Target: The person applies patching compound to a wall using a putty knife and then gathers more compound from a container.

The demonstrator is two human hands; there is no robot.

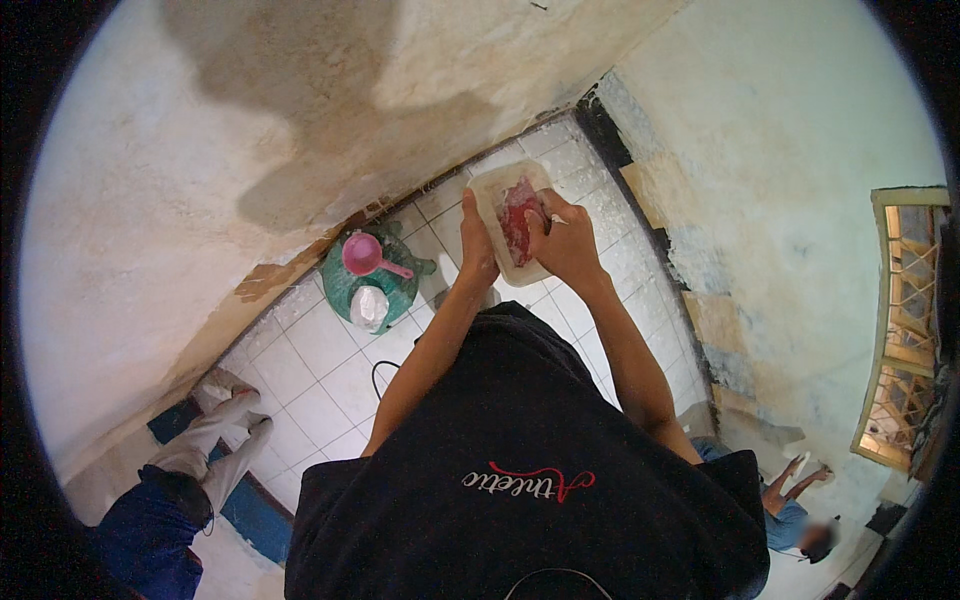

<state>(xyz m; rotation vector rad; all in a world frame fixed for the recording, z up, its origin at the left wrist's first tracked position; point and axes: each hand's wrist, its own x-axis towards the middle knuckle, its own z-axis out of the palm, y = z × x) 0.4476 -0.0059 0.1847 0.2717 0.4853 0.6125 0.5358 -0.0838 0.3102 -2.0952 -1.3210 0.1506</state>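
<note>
A pale, translucent rectangular tub (488, 192) is held up in front of me, above the tiled floor. My left hand (478, 242) grips its left side, the thumb along the rim. Inside lies a red, flat-looking piece (516, 222) smeared with whitish paste; its exact kind cannot be made out. My right hand (566, 242) reaches over the tub's right edge, with fingers closed on the red piece. Part of that piece is hidden behind the fingers.
On a green round stool (338, 281) at left sit a pink dipper (361, 254) and a white packet-like item (369, 306). A black cable (376, 378) curves nearby. Patchy walls meet ahead. One person (165, 510) is at lower left, another (790, 522) at lower right.
</note>
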